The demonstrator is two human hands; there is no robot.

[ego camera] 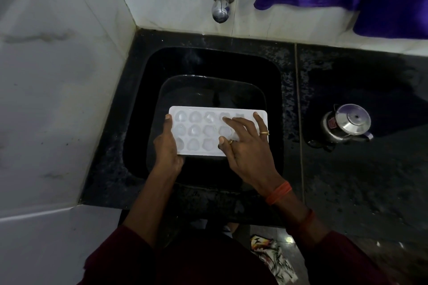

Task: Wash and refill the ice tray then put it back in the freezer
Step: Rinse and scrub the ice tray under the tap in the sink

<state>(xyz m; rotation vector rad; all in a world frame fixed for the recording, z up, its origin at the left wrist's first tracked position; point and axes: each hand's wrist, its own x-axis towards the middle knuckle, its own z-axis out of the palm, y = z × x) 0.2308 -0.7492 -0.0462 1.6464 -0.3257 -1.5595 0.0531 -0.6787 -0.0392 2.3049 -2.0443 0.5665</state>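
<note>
over black sink point(285, 99), left hand point(167, 147) holds ice tray point(197, 132); right hand point(246, 144) touches it.

we see a white ice tray point(208, 131) lying flat over the black sink point(273, 90), round cavities facing up.

Left hand point(168, 146) clasped, right fingers point(233, 125) splayed

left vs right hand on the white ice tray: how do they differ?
The left hand grips the white plastic ice tray at its left end; the right hand lies on top, fingers spread over the cups. The right hand wears rings; the left shows none. Both touch the tray above the black sink.
</note>
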